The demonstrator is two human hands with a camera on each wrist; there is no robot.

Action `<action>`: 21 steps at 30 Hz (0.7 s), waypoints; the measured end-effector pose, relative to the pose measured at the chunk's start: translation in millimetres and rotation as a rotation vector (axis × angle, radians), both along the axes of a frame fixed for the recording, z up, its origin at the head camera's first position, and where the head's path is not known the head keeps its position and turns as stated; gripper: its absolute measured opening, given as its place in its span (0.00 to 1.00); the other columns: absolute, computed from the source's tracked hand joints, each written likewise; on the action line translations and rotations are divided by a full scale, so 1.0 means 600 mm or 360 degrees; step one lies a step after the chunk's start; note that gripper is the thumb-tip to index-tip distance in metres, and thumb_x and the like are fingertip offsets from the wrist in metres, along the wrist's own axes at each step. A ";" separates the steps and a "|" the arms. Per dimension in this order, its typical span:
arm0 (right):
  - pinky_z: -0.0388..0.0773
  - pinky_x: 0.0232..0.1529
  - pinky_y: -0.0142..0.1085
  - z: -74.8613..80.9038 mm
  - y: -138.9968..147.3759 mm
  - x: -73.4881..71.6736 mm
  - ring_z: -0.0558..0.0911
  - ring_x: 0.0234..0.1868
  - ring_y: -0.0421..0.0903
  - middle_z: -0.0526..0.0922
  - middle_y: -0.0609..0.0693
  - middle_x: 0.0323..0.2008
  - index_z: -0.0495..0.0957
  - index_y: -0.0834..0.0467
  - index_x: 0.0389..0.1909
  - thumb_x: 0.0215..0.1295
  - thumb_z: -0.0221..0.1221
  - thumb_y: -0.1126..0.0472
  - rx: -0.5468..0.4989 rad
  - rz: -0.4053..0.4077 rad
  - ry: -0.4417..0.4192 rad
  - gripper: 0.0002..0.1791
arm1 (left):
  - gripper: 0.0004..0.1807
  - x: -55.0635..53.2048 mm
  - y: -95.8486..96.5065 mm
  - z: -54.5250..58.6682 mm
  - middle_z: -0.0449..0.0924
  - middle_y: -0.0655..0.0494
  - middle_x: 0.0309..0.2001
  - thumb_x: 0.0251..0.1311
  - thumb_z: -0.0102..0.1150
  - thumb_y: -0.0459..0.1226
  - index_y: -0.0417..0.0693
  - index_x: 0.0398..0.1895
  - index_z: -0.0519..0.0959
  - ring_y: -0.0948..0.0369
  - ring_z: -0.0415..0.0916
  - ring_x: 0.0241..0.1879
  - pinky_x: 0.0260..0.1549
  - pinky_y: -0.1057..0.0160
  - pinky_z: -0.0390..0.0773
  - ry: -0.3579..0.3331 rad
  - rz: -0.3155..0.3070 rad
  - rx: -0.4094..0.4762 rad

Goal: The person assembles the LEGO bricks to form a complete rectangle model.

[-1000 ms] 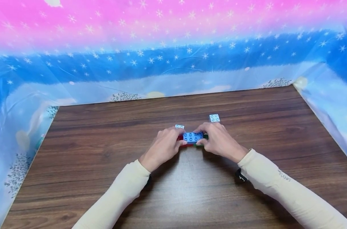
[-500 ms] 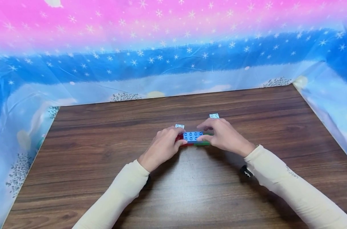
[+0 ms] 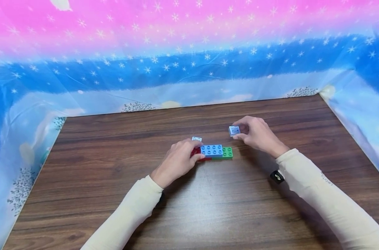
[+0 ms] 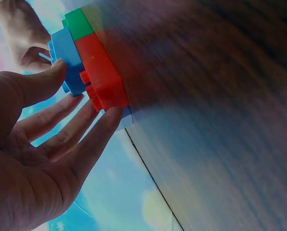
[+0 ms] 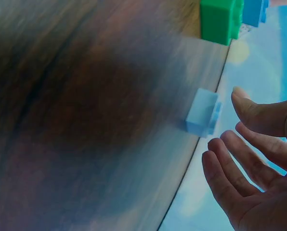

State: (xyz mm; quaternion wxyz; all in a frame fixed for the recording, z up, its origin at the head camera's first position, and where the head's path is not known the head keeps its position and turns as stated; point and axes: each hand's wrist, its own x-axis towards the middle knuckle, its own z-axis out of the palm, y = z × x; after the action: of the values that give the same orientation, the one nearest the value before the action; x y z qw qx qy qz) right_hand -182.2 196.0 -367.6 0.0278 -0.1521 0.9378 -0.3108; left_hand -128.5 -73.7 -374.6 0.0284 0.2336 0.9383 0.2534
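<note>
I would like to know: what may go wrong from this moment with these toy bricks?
The right hand is open beside the small pale-blue brick, so a careless grip might push it away. The blue eight-stud brick bridges the red brick and the green brick; the left hand holds near the red end, so the unheld green brick might loosen if bumped. A second pale-blue brick lies close behind the left hand, which might nudge it.

Brown table (image 3: 98,156): red brick (image 4: 102,70), green brick (image 3: 228,153), 2 pale-blue bricks (image 5: 202,113).
</note>
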 end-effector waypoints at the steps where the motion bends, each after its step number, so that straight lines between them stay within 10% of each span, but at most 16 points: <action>1: 0.79 0.46 0.49 -0.003 0.002 -0.003 0.84 0.43 0.53 0.86 0.60 0.45 0.82 0.64 0.56 0.61 0.71 0.65 0.0001 -0.0011 -0.0009 0.22 | 0.19 0.000 0.000 0.001 0.83 0.49 0.43 0.63 0.69 0.42 0.43 0.53 0.84 0.58 0.75 0.36 0.40 0.55 0.77 -0.0002 0.0001 -0.0002; 21: 0.80 0.47 0.51 -0.034 0.005 -0.031 0.85 0.46 0.56 0.85 0.65 0.45 0.79 0.69 0.58 0.64 0.67 0.69 -0.0014 -0.0050 -0.0113 0.22 | 0.19 0.000 0.000 0.002 0.83 0.50 0.45 0.65 0.68 0.42 0.43 0.55 0.83 0.58 0.76 0.38 0.42 0.55 0.78 -0.0049 0.0011 -0.0008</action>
State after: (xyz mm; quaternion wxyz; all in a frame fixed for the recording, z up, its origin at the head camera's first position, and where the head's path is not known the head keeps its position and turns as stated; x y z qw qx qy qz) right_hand -200.9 199.3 -387.7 0.0553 -0.1264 0.9371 -0.3206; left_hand -128.6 -73.5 -373.5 0.0426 0.2264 0.9392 0.2547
